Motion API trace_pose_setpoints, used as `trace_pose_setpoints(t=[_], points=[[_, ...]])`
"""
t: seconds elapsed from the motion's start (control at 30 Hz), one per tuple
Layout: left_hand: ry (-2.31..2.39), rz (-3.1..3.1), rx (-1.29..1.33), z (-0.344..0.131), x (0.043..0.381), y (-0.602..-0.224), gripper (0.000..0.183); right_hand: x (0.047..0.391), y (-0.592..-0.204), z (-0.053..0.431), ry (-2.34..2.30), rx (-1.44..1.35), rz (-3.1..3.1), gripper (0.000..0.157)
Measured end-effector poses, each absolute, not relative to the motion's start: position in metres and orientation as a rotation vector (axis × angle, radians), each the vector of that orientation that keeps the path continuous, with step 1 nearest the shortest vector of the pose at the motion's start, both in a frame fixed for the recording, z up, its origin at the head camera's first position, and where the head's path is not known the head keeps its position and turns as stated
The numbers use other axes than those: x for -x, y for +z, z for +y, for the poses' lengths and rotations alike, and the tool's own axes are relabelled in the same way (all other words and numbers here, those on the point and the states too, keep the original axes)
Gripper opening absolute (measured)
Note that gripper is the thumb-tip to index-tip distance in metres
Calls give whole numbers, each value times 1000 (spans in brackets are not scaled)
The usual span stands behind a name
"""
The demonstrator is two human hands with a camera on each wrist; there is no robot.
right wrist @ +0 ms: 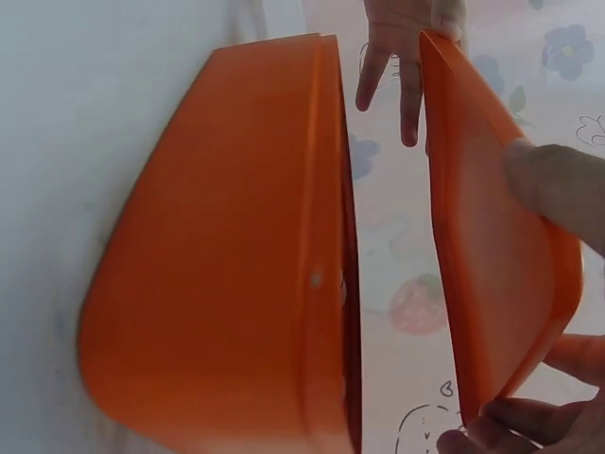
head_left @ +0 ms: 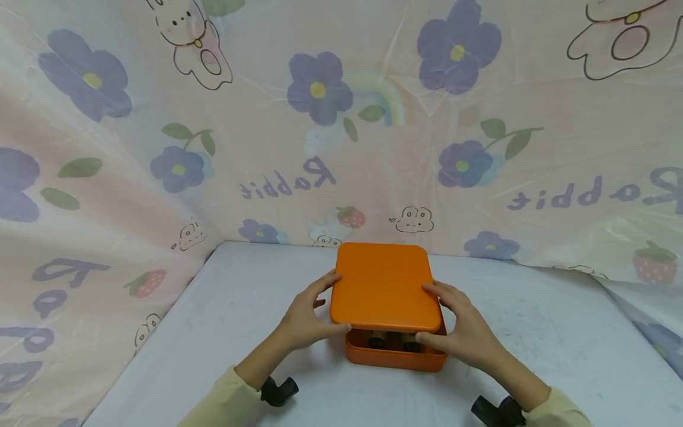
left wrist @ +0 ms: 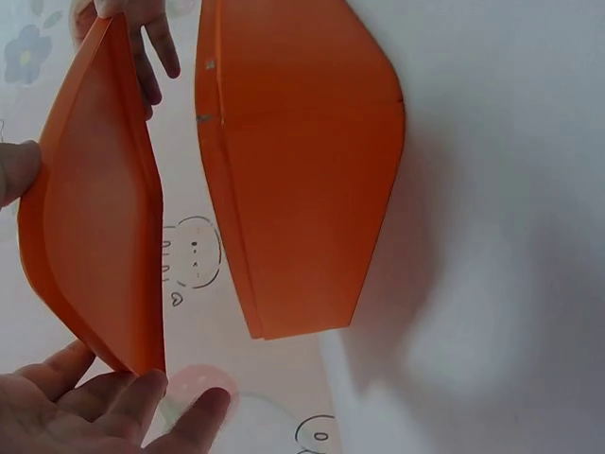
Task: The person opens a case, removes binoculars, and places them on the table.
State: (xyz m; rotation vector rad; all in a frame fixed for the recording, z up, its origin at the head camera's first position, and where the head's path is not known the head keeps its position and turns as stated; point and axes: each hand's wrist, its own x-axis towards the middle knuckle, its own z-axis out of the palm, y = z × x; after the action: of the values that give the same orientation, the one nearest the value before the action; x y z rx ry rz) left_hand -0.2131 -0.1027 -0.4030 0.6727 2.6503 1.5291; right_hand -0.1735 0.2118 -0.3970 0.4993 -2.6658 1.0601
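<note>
An orange lid (head_left: pixel 385 287) is held above an orange box (head_left: pixel 392 360) in the head view. My left hand (head_left: pixel 305 317) grips the lid's left edge, its thumb at the near left corner. On the opposite edge my right hand (head_left: pixel 465 326) holds it in the same way. Both wrist views show a gap between the lid (left wrist: pixel 104 208) and the box (right wrist: pixel 217 246), which stands on the table. Through the front gap, dark round-ended objects (head_left: pixel 376 340) show inside the box; the lid hides most of the contents.
A white-covered table (head_left: pixel 267 284) spreads around the box. Behind it and on the left hangs a printed curtain (head_left: pixel 373 166) with flowers and rabbits. Each wrist wears a black camera mount (head_left: pixel 280 392).
</note>
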Motion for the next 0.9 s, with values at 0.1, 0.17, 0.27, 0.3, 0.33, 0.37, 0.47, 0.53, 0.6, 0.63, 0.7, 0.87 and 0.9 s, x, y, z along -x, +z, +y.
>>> trace_pose_setpoints(t=[0.1, 0.17, 0.27, 0.3, 0.33, 0.37, 0.47, 0.53, 0.6, 0.63, 0.7, 0.87, 0.9], points=[[1548, 2653, -669, -106, 214, -400, 87, 175, -393, 209, 1084, -515, -2653, 82], [1552, 2656, -664, -108, 215, -398, 87, 176, -391, 207, 1096, -521, -2650, 82], [1568, 2647, -670, -112, 214, -395, 87, 177, -388, 204, 1107, -528, -2640, 82], [1570, 2647, -677, -113, 214, -394, 87, 177, -387, 202, 1108, -531, -2634, 82], [1575, 2642, -682, -114, 214, -393, 87, 178, -386, 201, 1107, -533, -2630, 82], [1580, 2638, -689, -116, 215, -393, 88, 178, -385, 200, 1110, -537, -2621, 81], [1589, 2625, -711, -120, 215, -390, 88, 179, -384, 196, 1126, -556, -2599, 80], [1597, 2620, -714, -124, 214, -389, 88, 180, -383, 194, 1141, -572, -2591, 81], [1599, 2622, -719, -128, 214, -388, 89, 181, -381, 191, 1148, -585, -2590, 81], [1604, 2621, -721, -130, 213, -388, 88, 181, -380, 190, 1154, -591, -2591, 81], [1613, 2624, -729, -134, 212, -388, 89, 181, -379, 187, 1151, -602, -2595, 81], [1628, 2628, -738, -143, 210, -386, 90, 182, -375, 178, 1168, -638, -2594, 80], [1625, 2635, -735, -144, 210, -386, 90, 183, -375, 176, 1176, -647, -2590, 79]])
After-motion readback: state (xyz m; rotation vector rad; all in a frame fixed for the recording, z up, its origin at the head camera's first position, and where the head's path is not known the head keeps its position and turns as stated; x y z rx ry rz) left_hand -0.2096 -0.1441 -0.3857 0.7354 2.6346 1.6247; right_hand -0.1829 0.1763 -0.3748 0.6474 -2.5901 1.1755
